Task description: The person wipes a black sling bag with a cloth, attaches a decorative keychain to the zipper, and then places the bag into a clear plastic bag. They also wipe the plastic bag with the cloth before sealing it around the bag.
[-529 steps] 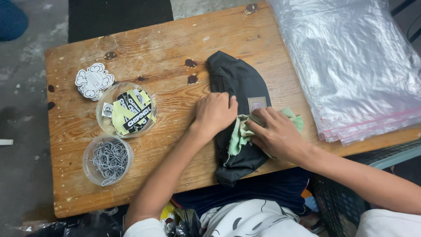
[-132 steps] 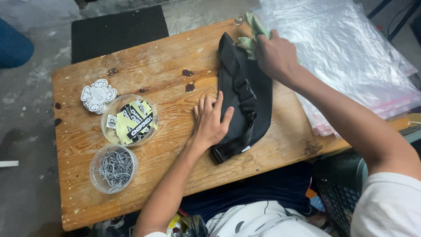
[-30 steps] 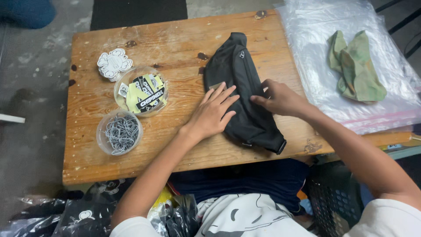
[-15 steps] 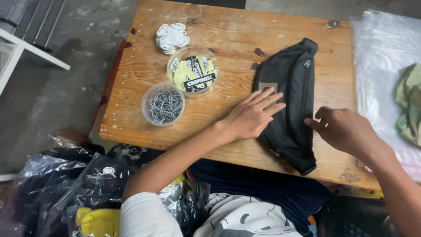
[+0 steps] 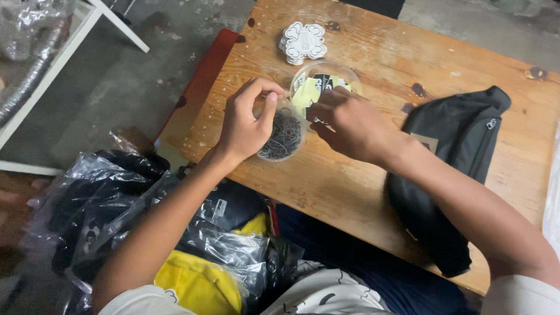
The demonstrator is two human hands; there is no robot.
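Observation:
My left hand hovers over the left rim of a clear round tub of silver ball chains, thumb and forefinger pinched together. My right hand reaches across from the right, its fingers curled at the tub's far edge and partly covering a second clear tub of yellow and black stickers. Whether either pinch holds a chain is too small to tell. A black waist bag lies on the wooden table to the right, under my right forearm.
A stack of white cloud-shaped stickers sits at the table's far edge. Black and yellow items in clear plastic bags are piled on the floor at lower left. A white frame stands at upper left.
Both hands have left the black bag and moved left to the two tubs. The view has swung left, so the bag now lies at the right and the green cloth is out of sight.

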